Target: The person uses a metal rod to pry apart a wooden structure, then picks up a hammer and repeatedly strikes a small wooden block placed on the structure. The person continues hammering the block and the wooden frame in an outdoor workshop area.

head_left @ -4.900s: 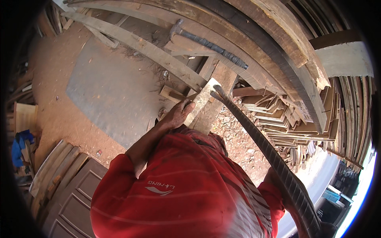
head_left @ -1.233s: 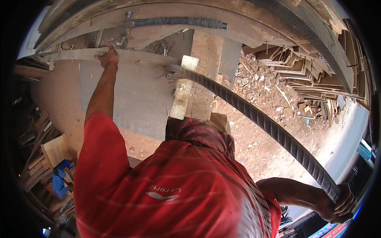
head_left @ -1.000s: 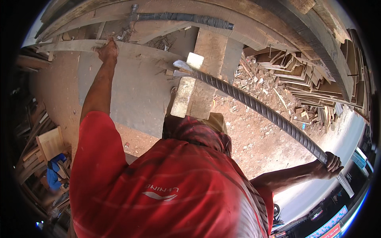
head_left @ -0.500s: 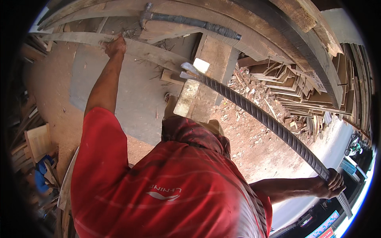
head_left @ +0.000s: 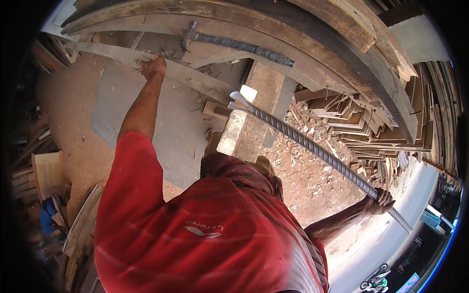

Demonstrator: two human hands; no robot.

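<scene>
My right hand (head_left: 380, 201) is wrapped round a ribbed steel pry bar (head_left: 308, 143) close to its far right end. The bar runs up and left, and its forked claw meets the end of a long thin wooden plank (head_left: 195, 80) beside a thick wooden block (head_left: 265, 80). Out to the left, my left hand (head_left: 153, 67) grips that plank, its fingers over the edge. Whether the claw has a nail in it, I cannot tell. A hammer with a wrapped handle (head_left: 244, 46) lies on the boards just beyond the plank.
Large curved timbers (head_left: 234, 12) lie across the far side. Thin wood pieces (head_left: 361, 127) are stacked at the right above rubble-strewn ground (head_left: 303, 180). More scrap wood (head_left: 80, 219) stands at the lower left. A motorcycle (head_left: 376, 279) shows at the lower right.
My right hand and the bar's rear end have shifted left and slightly up in the picture. The whole view has moved a little, and my left hand stays on the plank.
</scene>
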